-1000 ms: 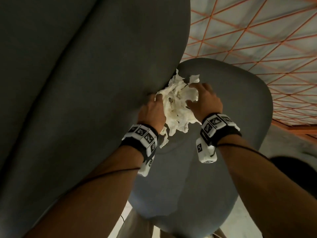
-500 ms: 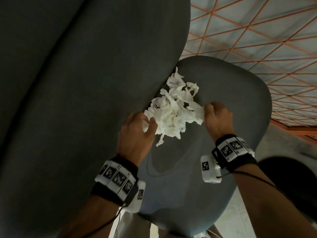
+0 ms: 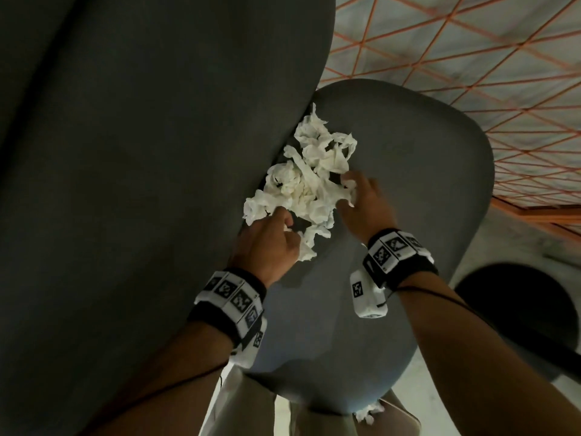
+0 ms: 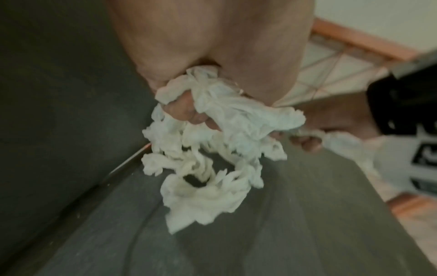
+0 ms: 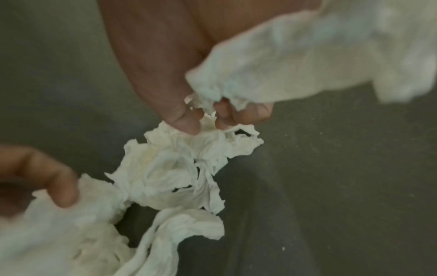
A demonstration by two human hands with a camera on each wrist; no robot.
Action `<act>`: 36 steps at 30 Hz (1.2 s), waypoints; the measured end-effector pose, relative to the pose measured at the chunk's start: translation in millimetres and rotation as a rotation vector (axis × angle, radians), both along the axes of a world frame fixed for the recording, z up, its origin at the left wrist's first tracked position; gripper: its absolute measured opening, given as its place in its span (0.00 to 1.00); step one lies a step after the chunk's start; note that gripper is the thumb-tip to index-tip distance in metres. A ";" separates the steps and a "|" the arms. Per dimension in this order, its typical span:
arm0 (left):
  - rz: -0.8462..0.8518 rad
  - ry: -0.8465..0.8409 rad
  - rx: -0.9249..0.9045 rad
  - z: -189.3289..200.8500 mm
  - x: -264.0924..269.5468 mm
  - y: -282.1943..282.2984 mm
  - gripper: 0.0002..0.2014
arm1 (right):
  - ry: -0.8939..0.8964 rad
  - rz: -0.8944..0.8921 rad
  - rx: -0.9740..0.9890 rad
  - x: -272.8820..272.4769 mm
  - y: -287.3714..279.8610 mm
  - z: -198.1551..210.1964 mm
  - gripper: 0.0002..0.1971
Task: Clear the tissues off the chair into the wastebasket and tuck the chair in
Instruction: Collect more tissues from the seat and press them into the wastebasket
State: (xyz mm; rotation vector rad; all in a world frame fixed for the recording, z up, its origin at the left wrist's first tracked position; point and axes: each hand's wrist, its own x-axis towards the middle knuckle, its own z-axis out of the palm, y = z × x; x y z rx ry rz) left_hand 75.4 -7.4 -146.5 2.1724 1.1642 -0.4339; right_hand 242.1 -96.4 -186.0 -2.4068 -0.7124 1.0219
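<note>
Floor [image 3: 471, 51] was pale tile with orange grout lines, and a dark round wastebasket [image 3: 515, 313] sat down past the right wrist. The grey chair [image 3: 424, 184] took up most of the view, backrest rising on the left side of both hands. The tissues [image 3: 309, 180] were piled on the seat right against the backrest, between the hands. The left hand [image 3: 267, 243] had its fingers curled round a clump at the near edge of the pile. The right hand [image 3: 367, 209] pinched tissue at the pile's right edge, thumb against fingertips [image 5: 187, 121]. One stray scrap [image 3: 367, 413] lay on the floor, under the seat's near edge.
</note>
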 end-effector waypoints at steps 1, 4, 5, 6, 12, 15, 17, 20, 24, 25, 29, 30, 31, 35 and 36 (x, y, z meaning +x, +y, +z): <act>-0.037 0.045 -0.027 -11.0 -1.0 -2.9 0.14 | 0.005 0.033 -0.047 0.1 4.0 -2.9 0.26; -0.177 0.170 -0.048 -33.9 -5.7 -12.1 0.23 | -0.040 0.097 -0.170 1.8 10.9 -11.7 0.26; -0.211 0.200 -0.037 -38.7 -7.5 -14.8 0.23 | -0.069 0.112 -0.206 2.5 12.3 -13.1 0.24; -0.235 0.217 -0.022 -42.8 -8.9 -17.0 0.22 | -0.090 0.118 -0.236 3.0 13.1 -14.6 0.22; -0.160 0.084 0.002 -52.5 -19.5 -24.1 0.08 | 0.003 -0.057 -0.150 0.8 4.2 -14.8 0.25; -0.102 -0.012 0.004 -40.7 -24.0 -25.9 0.08 | 0.016 -0.164 -0.067 -1.5 -10.1 -11.6 0.27; -0.064 -0.092 -0.001 -28.1 -27.0 -25.3 0.09 | -0.012 -0.229 -0.006 -3.9 -19.2 -8.4 0.20; -0.013 -0.227 -0.038 -13.7 -33.1 -23.8 0.14 | -0.017 -0.321 0.030 -7.9 -31.3 -5.8 0.12; 0.083 -0.275 -0.047 -3.0 -40.0 -22.0 0.14 | -0.013 -0.380 0.124 -15.0 -42.9 -6.5 0.10; 0.115 -0.263 -0.036 0.2 -39.6 -20.2 0.11 | -0.004 -0.382 0.147 -17.1 -43.1 -5.6 0.11; 0.133 -0.132 -0.012 11.0 -27.4 -7.4 0.04 | 0.012 -0.367 0.148 -21.0 -32.6 -3.9 0.11; 0.136 -0.100 0.002 12.2 -22.8 -2.5 0.03 | 0.029 -0.388 0.128 -20.7 -28.3 -4.4 0.09; 0.136 -0.072 0.022 12.0 -18.2 1.5 0.08 | 0.044 -0.413 0.099 -19.3 -24.2 -5.6 0.07; 0.087 0.050 0.080 2.4 -0.4 13.8 0.20 | 0.009 -0.380 0.011 -9.8 -12.9 -13.1 0.13; 0.073 0.077 0.088 -2.8 2.3 16.5 0.23 | -0.021 -0.353 0.010 -7.8 -11.0 -15.4 0.11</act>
